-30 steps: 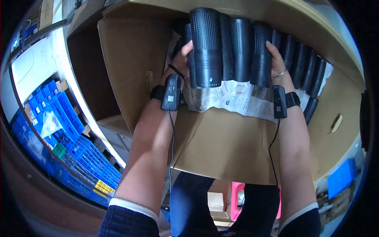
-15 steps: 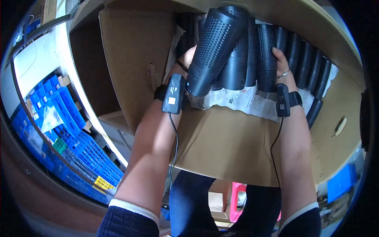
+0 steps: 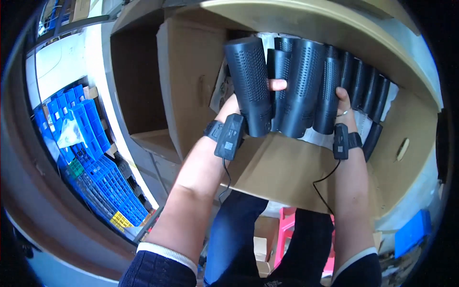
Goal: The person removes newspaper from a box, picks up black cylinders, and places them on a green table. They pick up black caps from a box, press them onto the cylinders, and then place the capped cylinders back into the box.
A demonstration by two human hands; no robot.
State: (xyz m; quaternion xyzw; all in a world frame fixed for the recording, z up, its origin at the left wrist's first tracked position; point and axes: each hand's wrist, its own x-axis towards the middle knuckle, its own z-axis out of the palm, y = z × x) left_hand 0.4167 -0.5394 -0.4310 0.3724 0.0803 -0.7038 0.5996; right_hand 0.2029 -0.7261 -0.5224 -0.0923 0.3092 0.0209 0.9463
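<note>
Fingers of my left hand point(image 3: 230, 107) are mostly lost to me behind the leftmost black tube point(image 3: 248, 83); only the thumb point(image 3: 277, 85) shows, reaching out past that tube's right side and lying across the front of the second tube point(image 3: 281, 63). I cannot tell how far those fingers are closed, or whether they grip one tube or two.

On my right hand point(image 3: 344, 101) the thumb lies along the right side of the fourth tube point(image 3: 328, 98), the other fingers out of my sight, so I cannot tell how tightly they close. A wider-looking third tube point(image 3: 301, 88) stands between, leaning slightly, and all four sit between my two hands, over the carton point(image 3: 272, 160). The leftmost one tilts, its upper end to the left.

Beyond my right hand I see a row of similar tubes point(image 3: 370, 91) side by side in the carton, near a pale paper sheet point(image 3: 364, 125). Each wrist carries a small black box, left point(image 3: 230, 136) and right point(image 3: 341, 141), with a thin cable. Well off to the left are blue crates point(image 3: 114, 179); below the carton, a pink stool point(image 3: 286, 222) shows between the legs.
</note>
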